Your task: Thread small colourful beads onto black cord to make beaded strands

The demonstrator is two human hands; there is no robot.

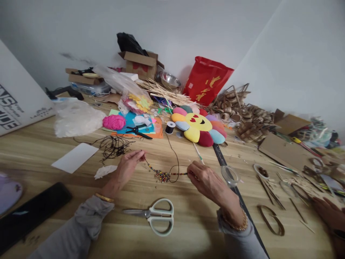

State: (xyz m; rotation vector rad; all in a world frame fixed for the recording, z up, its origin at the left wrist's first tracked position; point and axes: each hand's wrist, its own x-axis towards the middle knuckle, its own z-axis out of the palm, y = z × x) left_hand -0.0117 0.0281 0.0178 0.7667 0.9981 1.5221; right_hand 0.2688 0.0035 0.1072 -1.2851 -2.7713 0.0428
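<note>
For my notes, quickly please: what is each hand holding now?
Left hand: closed, pinching the beaded cord.
Right hand: closed, pinching the same cord farther along.

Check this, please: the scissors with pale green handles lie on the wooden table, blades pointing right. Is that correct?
No: the head view shows the scissors with pale green handles lying on the wooden table, but the blades point left.

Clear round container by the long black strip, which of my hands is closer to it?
Right. The right hand lies just left of the clear round container; the left hand is far to its left, past the beaded cord both pinch.
</note>
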